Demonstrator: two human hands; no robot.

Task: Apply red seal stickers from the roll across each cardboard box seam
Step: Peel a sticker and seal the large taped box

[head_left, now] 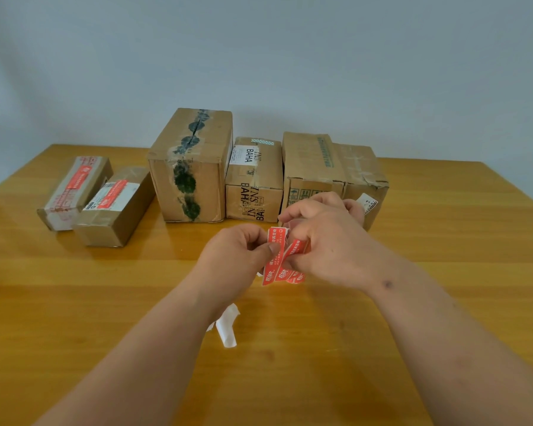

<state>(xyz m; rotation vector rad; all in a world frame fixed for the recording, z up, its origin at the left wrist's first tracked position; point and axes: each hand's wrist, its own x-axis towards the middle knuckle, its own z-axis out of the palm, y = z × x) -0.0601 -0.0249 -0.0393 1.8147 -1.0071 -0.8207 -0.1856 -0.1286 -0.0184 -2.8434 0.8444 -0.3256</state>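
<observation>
Both hands pinching the red seal sticker strip (282, 259) above the table (443, 241), left hand (237, 256) and right hand (326, 241) fingers curled round it, cardboard boxes (191, 167) sitting behind.

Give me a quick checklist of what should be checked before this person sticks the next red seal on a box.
1. Sticker strip held by both the left hand and the right hand: ok.
2. One sticker fully peeled from its backing: cannot tell, fingers hide it.
3. Unsealed box within reach, such as the tall box with green-printed tape: ok, no red seal on it.
4. The two small boxes on the left already sealed: ok, each has a red sticker on top.
5. Loose white backing scrap clear of the boxes: ok.
</observation>
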